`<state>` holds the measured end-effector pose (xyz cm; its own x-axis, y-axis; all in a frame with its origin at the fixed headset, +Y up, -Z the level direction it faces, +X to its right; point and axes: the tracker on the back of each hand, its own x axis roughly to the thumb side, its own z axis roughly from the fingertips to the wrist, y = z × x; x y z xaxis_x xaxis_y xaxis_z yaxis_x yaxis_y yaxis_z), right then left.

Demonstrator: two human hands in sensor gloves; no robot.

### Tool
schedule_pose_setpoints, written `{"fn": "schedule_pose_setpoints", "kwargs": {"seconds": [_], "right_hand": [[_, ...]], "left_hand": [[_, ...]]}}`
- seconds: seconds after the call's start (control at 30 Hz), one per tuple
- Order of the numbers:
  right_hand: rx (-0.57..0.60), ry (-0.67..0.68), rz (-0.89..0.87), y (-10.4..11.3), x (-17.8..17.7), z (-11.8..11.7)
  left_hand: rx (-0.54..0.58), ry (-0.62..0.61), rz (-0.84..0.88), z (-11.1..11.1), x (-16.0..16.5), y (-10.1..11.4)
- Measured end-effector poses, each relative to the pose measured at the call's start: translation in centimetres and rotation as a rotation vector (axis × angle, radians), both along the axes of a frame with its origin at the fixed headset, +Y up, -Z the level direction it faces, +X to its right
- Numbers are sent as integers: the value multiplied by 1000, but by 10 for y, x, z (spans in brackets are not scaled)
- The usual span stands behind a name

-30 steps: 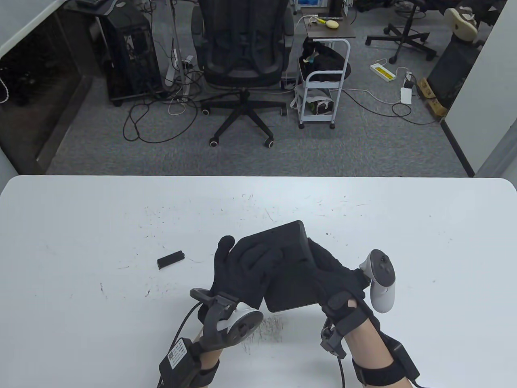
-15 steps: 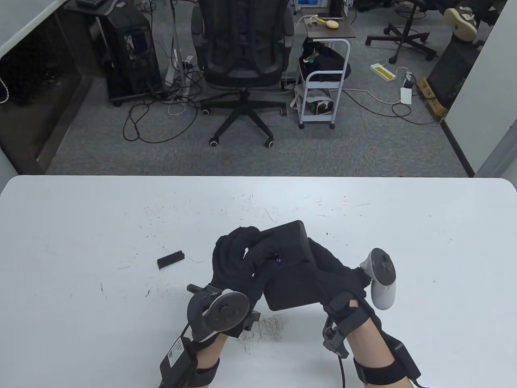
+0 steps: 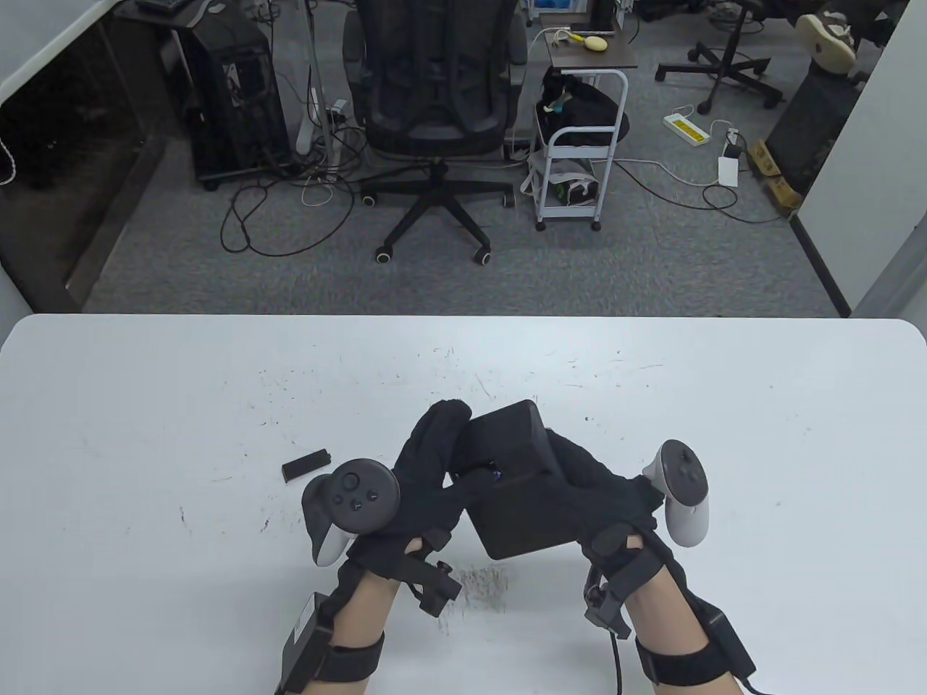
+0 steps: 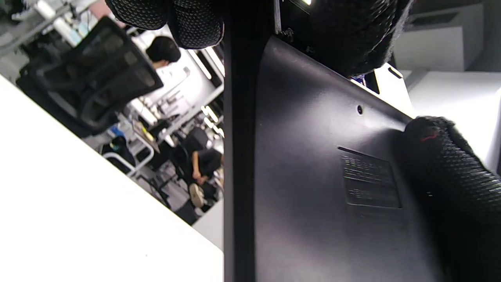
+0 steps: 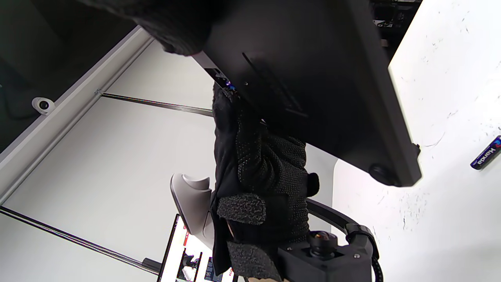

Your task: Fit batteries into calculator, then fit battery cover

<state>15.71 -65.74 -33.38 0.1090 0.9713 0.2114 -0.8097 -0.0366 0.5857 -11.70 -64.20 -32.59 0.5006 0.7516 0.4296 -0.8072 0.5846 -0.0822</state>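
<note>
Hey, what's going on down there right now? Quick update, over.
Both hands on calculator: right hand grips it, left hand thumb at the battery slot. Battery cover lies loose on table. One battery on the table. Nothing blocking.

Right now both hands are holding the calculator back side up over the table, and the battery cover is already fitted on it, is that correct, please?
Not quite. Both the left hand and right hand do hold the calculator back side up, but the battery cover is not fitted: the table view shows it lying on the table, to the left of the hands.
</note>
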Motion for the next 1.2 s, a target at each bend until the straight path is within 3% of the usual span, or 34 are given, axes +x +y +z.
{"fn": "schedule_pose_setpoints", "kwargs": {"seconds": [0.5,0.7,1.03,1.2], "right_hand": [[-14,2,11,-2,0,-2],[-77,47,-50,-9,2,-9],[-126,55,-104,-15,12,-16],[-149,33,-137,-16,21,-19]], "left_hand": [[-67,-40,40,-7,0,-6],[-70,-26,45,-6,2,-6],[-39,-20,-120,-11,10,3],[-103,-12,-38,-20,-4,-2]]}}
